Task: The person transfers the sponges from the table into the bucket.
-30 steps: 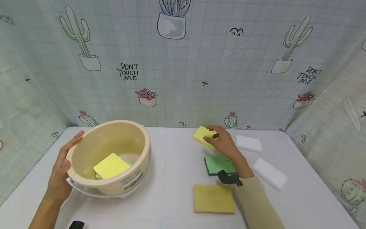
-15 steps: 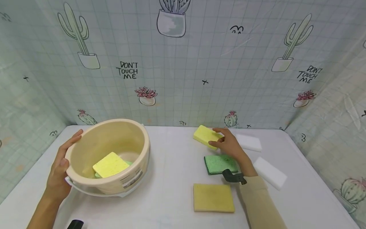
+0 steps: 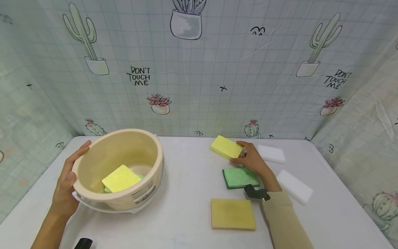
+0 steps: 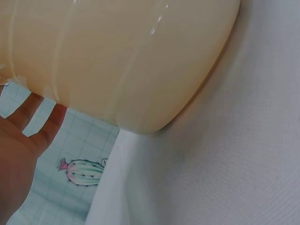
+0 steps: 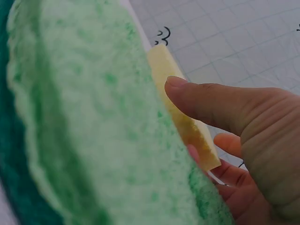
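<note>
The cream bucket (image 3: 124,148) is steadied by the left hand (image 3: 63,189), fingers spread; a yellow sponge (image 3: 120,178) and something green (image 3: 107,190) are already contained. Apparently still to be loaded from the desk (image 3: 183,180) are an ochre sponge (image 3: 233,215) and a green scouring sponge (image 3: 239,177), nearer the body than the right hand (image 3: 252,159); two white sponges (image 3: 294,187), to its right; and a yellow block sponge (image 3: 225,147), clasped at its end by that hand.

Left forearm (image 3: 49,228) bare, slanting up and inward. Left hand (image 3: 63,190) at the end of it, left fingers (image 4: 50,126) stretched long, left thumb (image 3: 70,177) lower and apart from them. Right forearm (image 3: 273,181) leans up and inward, cuff of the beige sleeve (image 3: 284,219) near the wrist. Right hand (image 3: 252,159): right thumb (image 5: 206,101) and right fingers (image 5: 234,174) bowed toward each other, gap between. Hands well apart.
</note>
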The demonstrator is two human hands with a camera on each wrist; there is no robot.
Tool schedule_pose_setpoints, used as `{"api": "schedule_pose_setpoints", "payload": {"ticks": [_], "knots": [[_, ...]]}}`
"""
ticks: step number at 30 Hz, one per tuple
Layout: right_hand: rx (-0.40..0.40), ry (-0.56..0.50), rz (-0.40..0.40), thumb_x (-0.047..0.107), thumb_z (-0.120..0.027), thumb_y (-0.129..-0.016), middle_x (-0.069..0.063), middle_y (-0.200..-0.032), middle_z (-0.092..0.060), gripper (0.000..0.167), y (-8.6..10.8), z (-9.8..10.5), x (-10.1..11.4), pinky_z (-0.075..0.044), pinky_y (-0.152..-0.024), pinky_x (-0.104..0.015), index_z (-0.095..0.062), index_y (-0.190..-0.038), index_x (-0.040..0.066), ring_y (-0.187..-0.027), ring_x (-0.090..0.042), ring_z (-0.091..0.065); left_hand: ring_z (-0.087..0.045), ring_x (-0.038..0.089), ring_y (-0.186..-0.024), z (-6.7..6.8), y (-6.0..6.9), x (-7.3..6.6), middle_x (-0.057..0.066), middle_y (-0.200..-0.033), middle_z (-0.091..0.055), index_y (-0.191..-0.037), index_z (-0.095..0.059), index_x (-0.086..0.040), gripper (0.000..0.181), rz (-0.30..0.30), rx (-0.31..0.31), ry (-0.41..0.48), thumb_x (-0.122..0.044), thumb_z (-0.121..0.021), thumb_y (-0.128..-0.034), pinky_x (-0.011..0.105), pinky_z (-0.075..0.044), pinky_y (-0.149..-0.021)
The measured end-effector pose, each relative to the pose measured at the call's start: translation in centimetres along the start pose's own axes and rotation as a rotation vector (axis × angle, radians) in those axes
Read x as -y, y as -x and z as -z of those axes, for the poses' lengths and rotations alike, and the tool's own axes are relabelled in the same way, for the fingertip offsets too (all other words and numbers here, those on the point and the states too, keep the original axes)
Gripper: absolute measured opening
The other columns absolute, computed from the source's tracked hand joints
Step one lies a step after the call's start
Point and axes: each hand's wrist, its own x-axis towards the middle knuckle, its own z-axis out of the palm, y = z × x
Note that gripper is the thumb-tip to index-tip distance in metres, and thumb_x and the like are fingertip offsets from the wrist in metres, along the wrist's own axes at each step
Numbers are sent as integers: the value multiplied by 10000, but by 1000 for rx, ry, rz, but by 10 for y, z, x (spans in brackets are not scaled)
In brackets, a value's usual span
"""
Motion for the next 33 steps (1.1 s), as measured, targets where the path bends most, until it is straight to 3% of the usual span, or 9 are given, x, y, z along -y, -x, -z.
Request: {"api": "schedule_pose_setpoints", "payload": {"ticks": [13, 26, 33], "knots": [[5, -15, -57, 128, -782, -784, -189, -1108, -456, 785, -1, 1, -2, -447, -644, -304, -354, -1421, -41, -809, -230, -488, -122, 236, -1414, -2, -1, -1, 112, -1566, -145, -1466, -281, 6, 568, 37, -17, -52, -251, -370, -967, 196, -237, -1077], [-16, -8, -89, 176, -788, -772, -155, -1077, -544, 775, 1, 6, 4, -480, -640, -308, -394, -1417, 5, -855, -239, -549, -123, 232, -1414, -1, 0, -1, 117, -1564, -141, -1465, -283, 7, 571, 27, -10, -57, -261, -376, -969, 196, -219, -1085], [-39, -56, -23, 181, -782, -781, -150, -1188, -498, 739, 3, 12, 18, -485, -651, -322, -417, -1403, 18, -893, -251, -558, -122, 233, -1415, -1, 0, -1, 118, -1565, -141, -1465, -279, 11, 570, 24, -9, -50, -251, -373, -968, 197, -222, -1085]]}}
